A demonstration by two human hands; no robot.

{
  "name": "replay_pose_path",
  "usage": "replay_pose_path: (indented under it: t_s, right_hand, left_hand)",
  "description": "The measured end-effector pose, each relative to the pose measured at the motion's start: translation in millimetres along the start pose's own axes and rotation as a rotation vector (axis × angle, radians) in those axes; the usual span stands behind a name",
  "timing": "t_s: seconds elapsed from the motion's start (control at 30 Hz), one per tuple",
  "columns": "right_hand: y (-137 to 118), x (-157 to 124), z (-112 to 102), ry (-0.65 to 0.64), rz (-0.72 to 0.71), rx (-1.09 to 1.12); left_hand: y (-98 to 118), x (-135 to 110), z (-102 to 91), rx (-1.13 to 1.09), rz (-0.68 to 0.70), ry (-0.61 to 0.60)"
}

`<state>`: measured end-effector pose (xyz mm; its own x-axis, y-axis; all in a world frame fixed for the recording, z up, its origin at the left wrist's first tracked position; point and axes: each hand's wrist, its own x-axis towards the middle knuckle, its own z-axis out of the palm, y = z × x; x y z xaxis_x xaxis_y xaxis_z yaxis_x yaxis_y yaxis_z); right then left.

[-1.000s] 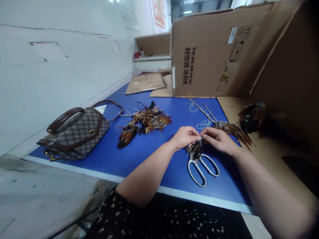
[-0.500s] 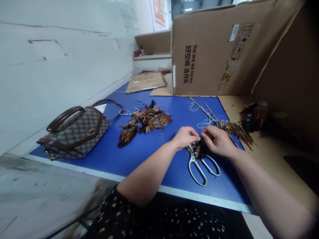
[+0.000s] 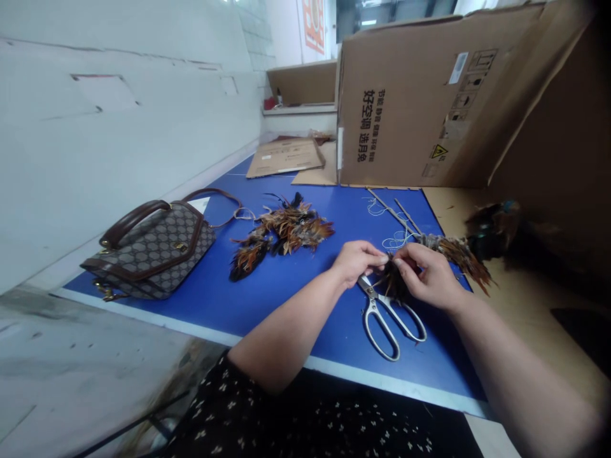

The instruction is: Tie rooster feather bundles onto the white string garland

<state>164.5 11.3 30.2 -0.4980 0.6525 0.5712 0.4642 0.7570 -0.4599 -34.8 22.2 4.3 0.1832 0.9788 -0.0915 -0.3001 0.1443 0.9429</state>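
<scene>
Between my two hands hangs a small bunch of dark brown feathers (image 3: pixel 394 284), its upper end pinched at the fingertips. My left hand (image 3: pixel 359 261) is closed, thumb and forefinger together at the bunch's top. My right hand (image 3: pixel 427 272) pinches the same bunch from the other side. Silver scissors (image 3: pixel 382 318) lie under the feathers on the blue table (image 3: pixel 286 305), handles toward me. Just beyond my right hand, a bound feather bundle (image 3: pixel 458 254) lies with thin sticks (image 3: pixel 394 210) and loose pale string (image 3: pixel 398 240).
A patterned handbag (image 3: pixel 157 248) with brown trim stands at the left. A pile of brown and black feathers (image 3: pixel 291 229) lies mid-table. Behind are flat cardboard pieces (image 3: pixel 286 157) and a large carton (image 3: pixel 415 108). Dark feathers (image 3: pixel 491 226) rest on cardboard at the right.
The view has shifted slightly. My hands still pinch the feather bunch, which has moved a little right relative to the scissors, showing more of their pivot.
</scene>
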Motion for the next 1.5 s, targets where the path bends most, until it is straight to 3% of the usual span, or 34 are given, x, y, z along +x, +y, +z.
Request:
replay_pose_path:
  t_s: [0.63,0.8,1.07,1.27,1.5]
  right_hand:
    - [0,1,-5,-0.032,0.065,0.088]
    - [10,0,4,-0.045,0.202,0.139]
    - [6,2,11,-0.003,0.287,0.301]
    - [2,3,17,0.067,0.392,0.462]
    - [4,3,23,0.135,0.483,0.586]
  left_hand:
    - [2,-1,-0.3,0.004,0.089,0.027]
    - [1,-4,-0.7,0.119,0.134,0.012]
    - [-6,-5,2.7,0.359,0.415,0.024]
    - [-8,-10,10.6,0.529,0.681,0.147]
    - [-12,-13,17.9,0.529,0.747,0.224]
